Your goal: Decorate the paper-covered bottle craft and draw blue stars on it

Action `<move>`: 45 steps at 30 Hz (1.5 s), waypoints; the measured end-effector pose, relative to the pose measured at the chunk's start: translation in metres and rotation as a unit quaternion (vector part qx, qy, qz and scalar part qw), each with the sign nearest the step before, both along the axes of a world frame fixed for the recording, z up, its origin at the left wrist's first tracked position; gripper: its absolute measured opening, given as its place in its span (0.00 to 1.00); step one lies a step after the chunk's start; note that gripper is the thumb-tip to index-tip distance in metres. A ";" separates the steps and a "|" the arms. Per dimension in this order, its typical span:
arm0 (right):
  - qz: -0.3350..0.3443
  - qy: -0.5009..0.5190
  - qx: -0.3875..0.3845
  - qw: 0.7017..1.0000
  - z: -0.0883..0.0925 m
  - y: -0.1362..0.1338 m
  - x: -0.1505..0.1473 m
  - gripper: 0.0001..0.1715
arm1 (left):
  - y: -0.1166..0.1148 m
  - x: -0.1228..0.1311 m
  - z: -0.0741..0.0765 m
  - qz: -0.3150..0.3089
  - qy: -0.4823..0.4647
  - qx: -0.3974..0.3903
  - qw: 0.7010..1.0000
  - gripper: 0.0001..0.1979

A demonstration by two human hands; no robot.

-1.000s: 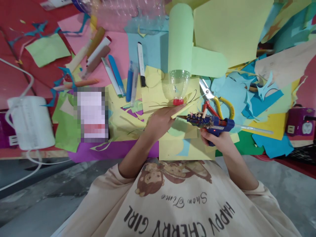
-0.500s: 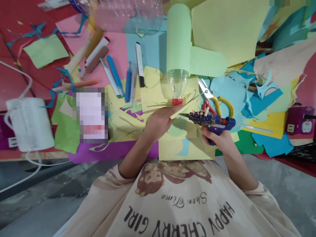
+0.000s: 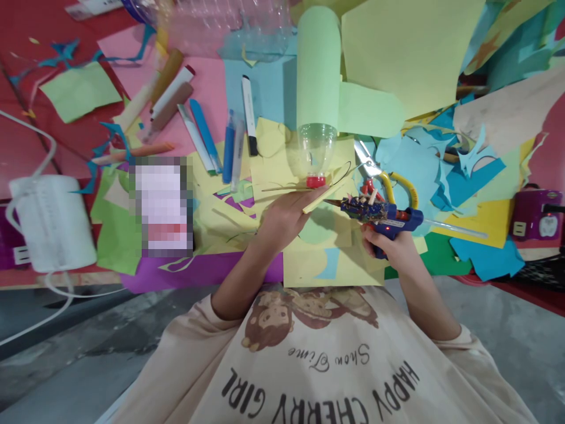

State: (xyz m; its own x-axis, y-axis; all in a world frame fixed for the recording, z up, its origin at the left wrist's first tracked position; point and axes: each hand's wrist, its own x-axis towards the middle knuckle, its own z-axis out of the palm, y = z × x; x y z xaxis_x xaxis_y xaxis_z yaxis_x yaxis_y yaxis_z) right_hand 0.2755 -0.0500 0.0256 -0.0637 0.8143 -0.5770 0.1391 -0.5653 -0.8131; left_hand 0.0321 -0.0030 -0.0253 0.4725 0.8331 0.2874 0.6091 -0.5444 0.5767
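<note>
My right hand (image 3: pixel 389 246) is closed round the handle of a blue hot-glue gun (image 3: pixel 388 216), its nozzle pointing left. The tip sits at the edge of a small yellow paper piece (image 3: pixel 324 195) that my left hand (image 3: pixel 285 217) pinches between its fingers. Just beyond both stands a clear plastic bottle (image 3: pixel 314 150) with a red cap, wrapped in light green paper (image 3: pixel 318 68), lying on yellow paper scraps.
Scissors with red and yellow handles (image 3: pixel 380 176) lie behind the glue gun. Several markers (image 3: pixel 229 141) rest on pink and blue sheets at the left. A white cord spool (image 3: pixel 50 224) sits at the far left, a purple power strip (image 3: pixel 541 221) at the right.
The glue gun has shifted slightly up and right, with its nozzle staying at the yellow piece's edge. The left hand has barely moved.
</note>
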 end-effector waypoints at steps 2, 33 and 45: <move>-0.003 0.000 -0.002 1.000 0.000 0.000 0.000 0.11 | 0.000 0.001 0.000 0.002 -0.004 0.025 1.000 0.22; -0.039 -0.011 -0.001 0.999 -0.002 0.002 0.005 0.10 | -0.002 0.000 0.000 0.009 -0.022 0.005 1.000 0.21; -0.052 0.010 0.021 0.998 -0.006 0.000 0.008 0.12 | -0.001 0.004 -0.004 0.017 -0.070 0.100 0.992 0.20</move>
